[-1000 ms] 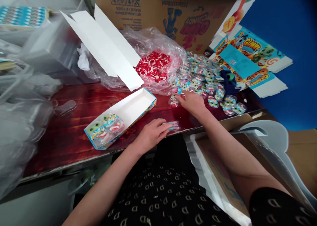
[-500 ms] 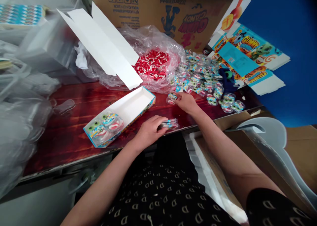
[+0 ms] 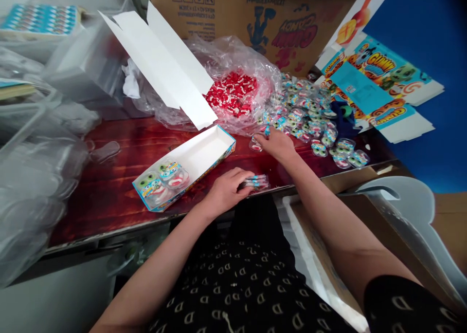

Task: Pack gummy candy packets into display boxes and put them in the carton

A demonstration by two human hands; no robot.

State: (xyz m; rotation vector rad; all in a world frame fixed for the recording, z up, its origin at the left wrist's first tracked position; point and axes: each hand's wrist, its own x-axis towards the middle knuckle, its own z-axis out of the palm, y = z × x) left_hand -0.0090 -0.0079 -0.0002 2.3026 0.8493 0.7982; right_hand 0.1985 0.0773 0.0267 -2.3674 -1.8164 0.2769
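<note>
Wood, stained dark red and streaked with grain, makes up the tabletop (image 3: 120, 187), which runs to a blue wall (image 3: 430, 26) on the right. A big brown corrugated carton (image 3: 233, 16) printed with a candy logo stands at the back. Cloudy clear plastic bins (image 3: 80, 60) crowd the left side.

A long, shallow white cardboard box with a blue printed outside (image 3: 199, 153) lies slantwise on the wood, its stiff white lid flaps (image 3: 164, 65) raised. Four glossy clear blister packs of green-eyed gummies (image 3: 162, 182) fill its near end. Behind it, a crinkled clear plastic bag of red and white gummies (image 3: 233, 92) slumps open. A loose heap of small blister packs (image 3: 306, 111) spreads beside the bag, and flat bright printed carton blanks (image 3: 379, 75) lie beyond.

The left hand (image 3: 226, 192) sits at the table's near edge, fingers closed around a small flat stack of blister packs (image 3: 257, 182). The right hand (image 3: 277, 145) lies at the heap's near fringe, its fingertips on a single blister pack (image 3: 256, 145). Whether they pinch it or only touch it I cannot tell.
</note>
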